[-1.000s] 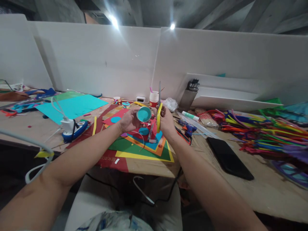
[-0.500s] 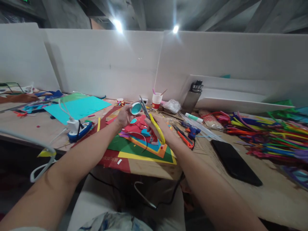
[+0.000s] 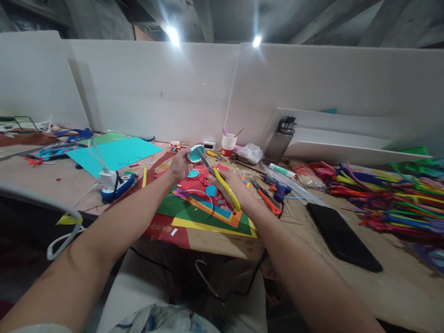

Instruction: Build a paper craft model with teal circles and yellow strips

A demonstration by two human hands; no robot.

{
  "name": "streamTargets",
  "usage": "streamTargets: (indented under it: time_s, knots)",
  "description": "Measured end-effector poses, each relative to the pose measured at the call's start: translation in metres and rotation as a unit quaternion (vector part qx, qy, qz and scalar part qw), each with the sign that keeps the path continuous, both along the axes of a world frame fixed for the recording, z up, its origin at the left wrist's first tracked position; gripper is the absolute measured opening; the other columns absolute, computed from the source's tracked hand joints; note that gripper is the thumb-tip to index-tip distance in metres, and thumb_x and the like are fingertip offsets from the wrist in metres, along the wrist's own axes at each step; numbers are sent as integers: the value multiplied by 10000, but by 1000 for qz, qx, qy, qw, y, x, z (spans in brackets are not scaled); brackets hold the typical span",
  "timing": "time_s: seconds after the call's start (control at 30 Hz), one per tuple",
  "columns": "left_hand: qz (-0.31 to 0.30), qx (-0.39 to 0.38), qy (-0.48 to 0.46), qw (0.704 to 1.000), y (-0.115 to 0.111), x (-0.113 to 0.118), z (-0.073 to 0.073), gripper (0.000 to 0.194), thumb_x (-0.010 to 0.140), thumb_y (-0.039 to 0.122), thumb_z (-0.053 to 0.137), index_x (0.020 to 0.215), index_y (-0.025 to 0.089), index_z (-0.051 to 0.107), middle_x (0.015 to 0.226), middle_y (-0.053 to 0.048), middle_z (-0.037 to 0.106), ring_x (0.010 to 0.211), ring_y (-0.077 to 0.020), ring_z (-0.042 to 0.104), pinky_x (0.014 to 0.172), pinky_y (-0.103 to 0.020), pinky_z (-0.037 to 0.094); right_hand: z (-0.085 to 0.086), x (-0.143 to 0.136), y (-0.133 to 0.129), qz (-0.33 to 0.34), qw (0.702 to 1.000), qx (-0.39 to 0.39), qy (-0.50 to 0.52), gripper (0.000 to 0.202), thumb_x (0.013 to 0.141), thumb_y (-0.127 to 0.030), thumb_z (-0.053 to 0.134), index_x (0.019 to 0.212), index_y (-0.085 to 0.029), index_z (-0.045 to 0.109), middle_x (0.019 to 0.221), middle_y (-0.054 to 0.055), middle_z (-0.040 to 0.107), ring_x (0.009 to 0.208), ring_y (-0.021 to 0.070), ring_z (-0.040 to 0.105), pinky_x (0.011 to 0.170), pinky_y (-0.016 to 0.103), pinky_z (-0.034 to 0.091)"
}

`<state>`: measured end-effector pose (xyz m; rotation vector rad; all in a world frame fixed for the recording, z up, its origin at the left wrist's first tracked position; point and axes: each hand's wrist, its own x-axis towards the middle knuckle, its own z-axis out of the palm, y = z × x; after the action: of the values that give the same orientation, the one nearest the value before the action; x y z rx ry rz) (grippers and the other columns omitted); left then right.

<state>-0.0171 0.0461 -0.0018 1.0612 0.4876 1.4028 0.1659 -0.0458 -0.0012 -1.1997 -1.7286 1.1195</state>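
Note:
My left hand (image 3: 180, 165) grips a small white paper cup (image 3: 196, 154) with a turquoise inside, its mouth tilted toward me. In my right hand (image 3: 227, 182) is a pair of scissors with yellow handles (image 3: 226, 188). The scissor blades (image 3: 205, 161) reach to the cup's opening, and the tip lies inside or over its rim; I cannot tell whether they cut. Below both hands lie red paper (image 3: 204, 173) with turquoise discs and stacked coloured sheets, a green sheet (image 3: 180, 210) among them.
A turquoise sheet (image 3: 114, 155) and a blue-and-white power strip (image 3: 118, 187) lie left. Stacked paper cups (image 3: 228, 144), a dark bottle (image 3: 280, 141) and a glue stick (image 3: 281, 171) stand or lie behind. Right are a glue gun (image 3: 280, 190), a black phone (image 3: 343, 237) and pipe cleaners (image 3: 388, 194).
The scissor blades have come down from beside the cup to its opening. The cup stays in my left hand, and the whole view has shifted slightly.

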Motion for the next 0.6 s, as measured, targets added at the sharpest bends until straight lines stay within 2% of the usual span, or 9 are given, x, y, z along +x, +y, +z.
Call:
streamTargets:
  time_s: [0.3, 0.43, 0.53, 0.6]
  knots:
    - [-24, 11, 34, 999, -7, 1, 0, 422, 781, 251, 490, 1138, 104, 661, 1019, -117, 732, 932, -236, 677, 855, -389, 510, 11, 0, -9, -4, 1000, -11, -6, 322, 803, -534, 634, 841, -218, 585, 468, -45, 537, 321, 95, 459, 288, 187, 364]
    - [-28, -9, 40, 999, -10, 4, 3, 355, 847, 293, 455, 1040, 103, 684, 978, -120, 729, 857, -212, 661, 723, -321, 518, 8, 1, -4, 1, 1000, 16, -7, 329, 809, -535, 625, 789, -219, 537, 463, -53, 531, 320, 92, 469, 281, 170, 346]
    - [-59, -25, 39, 997, -9, 3, 2, 356, 882, 291, 402, 978, 109, 692, 929, -115, 725, 785, -196, 638, 639, -296, 499, 3, 2, 2, -10, 1000, 26, -13, 338, 813, -544, 613, 782, -220, 521, 476, -49, 542, 326, 102, 491, 273, 173, 342]
    - [-82, -39, 38, 995, -9, 2, 2, 354, 885, 270, 391, 1004, 121, 690, 894, -102, 722, 765, -193, 629, 630, -297, 497, 1, 3, 5, -19, 999, 23, -12, 334, 822, -543, 600, 796, -221, 518, 478, -50, 544, 321, 110, 501, 274, 182, 361]
